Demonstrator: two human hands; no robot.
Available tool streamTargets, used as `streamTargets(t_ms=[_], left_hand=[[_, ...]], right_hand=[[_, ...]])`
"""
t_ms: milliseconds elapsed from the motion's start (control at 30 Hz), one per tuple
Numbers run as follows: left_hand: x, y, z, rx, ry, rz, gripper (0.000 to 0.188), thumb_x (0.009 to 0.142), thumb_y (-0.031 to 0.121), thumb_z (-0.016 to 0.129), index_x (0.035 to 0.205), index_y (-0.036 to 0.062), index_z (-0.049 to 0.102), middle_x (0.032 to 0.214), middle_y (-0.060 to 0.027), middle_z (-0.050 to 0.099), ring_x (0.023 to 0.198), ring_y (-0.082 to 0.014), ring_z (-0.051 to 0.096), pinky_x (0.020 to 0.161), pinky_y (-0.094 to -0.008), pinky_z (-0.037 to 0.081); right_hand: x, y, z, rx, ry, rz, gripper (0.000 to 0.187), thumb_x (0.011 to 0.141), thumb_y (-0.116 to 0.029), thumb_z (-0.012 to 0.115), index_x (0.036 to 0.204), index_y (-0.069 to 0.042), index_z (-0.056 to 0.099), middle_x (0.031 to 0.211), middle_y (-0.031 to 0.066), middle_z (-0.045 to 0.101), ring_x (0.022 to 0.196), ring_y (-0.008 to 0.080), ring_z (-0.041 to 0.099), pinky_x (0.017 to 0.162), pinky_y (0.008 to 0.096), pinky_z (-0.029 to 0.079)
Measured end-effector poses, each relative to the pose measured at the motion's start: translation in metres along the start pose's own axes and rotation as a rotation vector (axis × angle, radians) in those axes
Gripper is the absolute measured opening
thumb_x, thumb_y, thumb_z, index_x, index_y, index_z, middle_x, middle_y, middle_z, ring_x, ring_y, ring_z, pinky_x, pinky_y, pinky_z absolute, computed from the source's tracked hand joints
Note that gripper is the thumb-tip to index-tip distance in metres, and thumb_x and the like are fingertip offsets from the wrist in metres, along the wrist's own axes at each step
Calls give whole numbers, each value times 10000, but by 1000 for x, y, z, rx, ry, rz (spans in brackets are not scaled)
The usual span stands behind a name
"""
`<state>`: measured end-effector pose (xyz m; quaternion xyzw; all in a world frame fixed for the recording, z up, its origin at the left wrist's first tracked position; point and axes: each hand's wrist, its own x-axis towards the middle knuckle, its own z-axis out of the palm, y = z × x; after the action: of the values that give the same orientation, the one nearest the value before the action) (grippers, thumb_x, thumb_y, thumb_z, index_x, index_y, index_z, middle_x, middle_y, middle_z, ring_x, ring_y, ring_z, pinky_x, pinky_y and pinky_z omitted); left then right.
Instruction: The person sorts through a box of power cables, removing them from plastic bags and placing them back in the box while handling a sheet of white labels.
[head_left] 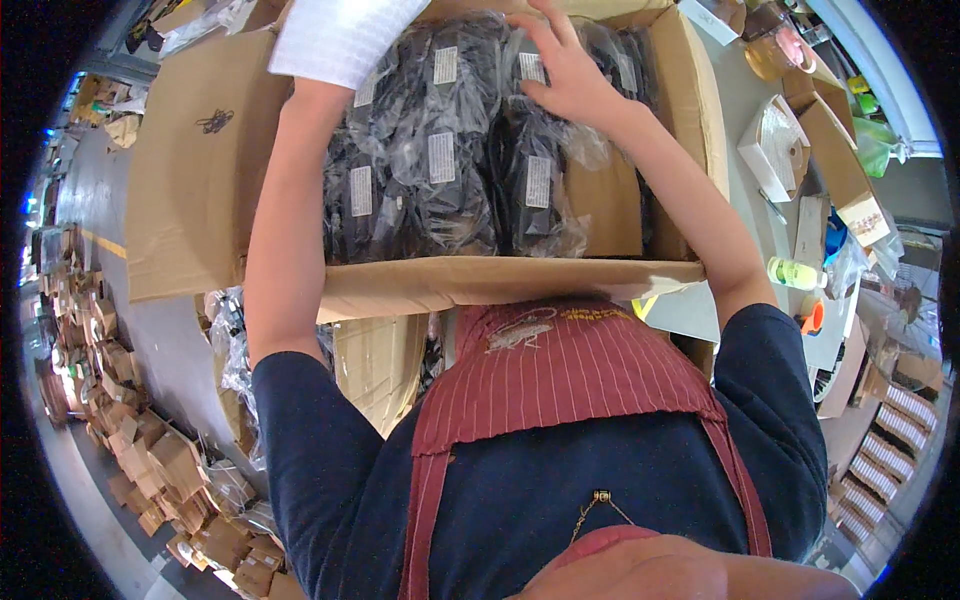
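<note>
A large open cardboard box (430, 285) stands before me, holding rows of black items in clear plastic bags (460, 215), several with a white label (441, 158). My left arm reaches over its left side. A white sheet (345, 38) with a faint grid covers my left hand (322, 97), so its fingers are hidden; the sheet appears held there, raised over the box. Over the bags at the right, my right hand (575, 85) is open with fingers spread. Its thumb and fingers are beside a label (531, 68) on one bag; I cannot tell whether they touch it.
The box's left flap (195, 170) folds outward. A brown cardboard piece (605, 205) lies inside, right of the bags. On the right-hand table are a white box (775, 150), a green-labelled bottle (795, 273) and an orange object (813, 318). Flattened cartons (175, 465) pile up at left.
</note>
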<state>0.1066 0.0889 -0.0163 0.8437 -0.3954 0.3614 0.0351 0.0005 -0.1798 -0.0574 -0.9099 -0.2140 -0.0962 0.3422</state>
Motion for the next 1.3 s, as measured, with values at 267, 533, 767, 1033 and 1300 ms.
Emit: streamTargets(t_ms=[267,533,767,1033,1300], left_hand=[[-8,-12,13,71,99,120,242,925,203,585,1129,97,663,1044,-133,644,970,-306,621,865,-424,501],[-15,4,-1,-183,-26,-349,302,844,136,624,1129,35,622,1021,-221,632,941,-417,615,828,-470,509],[-7,22,-11,-376,95,-313,208,841,18,596,1047,-6,615,947,-238,640,881,-426,627,759,-474,507],[-4,31,-13,-473,179,-341,255,833,-28,616,1084,10,629,908,-187,671,839,-355,678,728,-401,544],[-1,46,-18,-518,168,-297,263,853,-19,619,1113,23,631,924,-173,690,846,-327,693,745,-382,553]], right_hand=[[1,-21,-4,5,-62,-78,780,787,48,598,1481,-125,286,1572,284,86,1275,469,463,943,450,474],[-3,-12,23,252,-14,-199,647,789,111,589,1384,-127,498,1543,133,322,1190,243,567,885,337,562],[-11,-18,44,187,-126,-334,884,705,151,573,1493,-178,341,1640,130,29,1453,359,276,857,351,561],[-9,-31,26,17,-182,-282,967,637,162,522,1513,-187,312,1606,148,163,1107,319,572,716,347,533],[-8,-28,4,129,-77,-231,856,788,27,665,1528,-174,288,1386,136,424,643,179,560,616,317,498]])
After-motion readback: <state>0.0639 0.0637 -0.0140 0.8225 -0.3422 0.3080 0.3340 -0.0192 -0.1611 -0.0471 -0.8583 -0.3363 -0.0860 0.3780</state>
